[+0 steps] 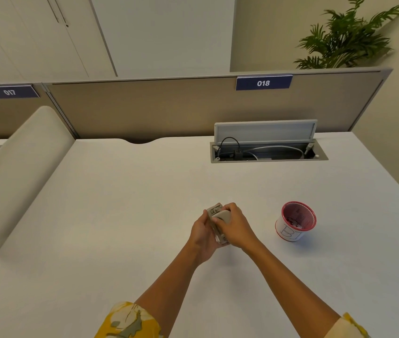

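A small beige stapler (pixel 219 222) sits clasped between the left hand (pixel 202 231) and right hand (pixel 237 226), just above the counter (pixel 132 215). It stands tilted, bare metal showing at its far end.

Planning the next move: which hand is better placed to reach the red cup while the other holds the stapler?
Right hand: nearer the red cup; left hand, beyond the stapler, is farther.

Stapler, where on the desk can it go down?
Lots of bare desk lies beside the left hand, out to the padded divider, and beyond the stapler up to the open cable box. It is only crowded past the right hand, by the red-rimmed cup.
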Motion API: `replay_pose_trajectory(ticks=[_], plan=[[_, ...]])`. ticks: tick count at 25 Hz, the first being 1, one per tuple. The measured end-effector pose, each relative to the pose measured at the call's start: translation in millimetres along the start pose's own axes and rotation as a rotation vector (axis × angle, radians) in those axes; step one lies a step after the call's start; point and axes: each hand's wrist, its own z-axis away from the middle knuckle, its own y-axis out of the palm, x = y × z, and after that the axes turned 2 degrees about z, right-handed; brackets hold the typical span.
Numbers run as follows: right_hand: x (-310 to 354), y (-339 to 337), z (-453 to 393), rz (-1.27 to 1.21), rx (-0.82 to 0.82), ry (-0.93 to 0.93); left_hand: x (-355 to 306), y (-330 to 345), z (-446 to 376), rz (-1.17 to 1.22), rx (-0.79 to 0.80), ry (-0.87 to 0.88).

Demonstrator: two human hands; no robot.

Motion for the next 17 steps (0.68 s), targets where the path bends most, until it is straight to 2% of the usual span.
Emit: replay_pose_trajectory(ticks=[5,11,13,17], plan=[[-5,-1,3,-0.040,-0.026,-0.003,2,-3,-1,-0.084,0.033,0.033],[-6,-4,17,-0.241,0.100,0.039,1,-7,5,-0.082,0.078,-0.034],[-9,-12,17,-0.227,0.118,-0.002,1,-9,7,-0.085,0.079,-0.048],[-13,-32,9,-0.106,-0.040,-0.061,-2,-12,10,-0.123,0.089,-0.065]])
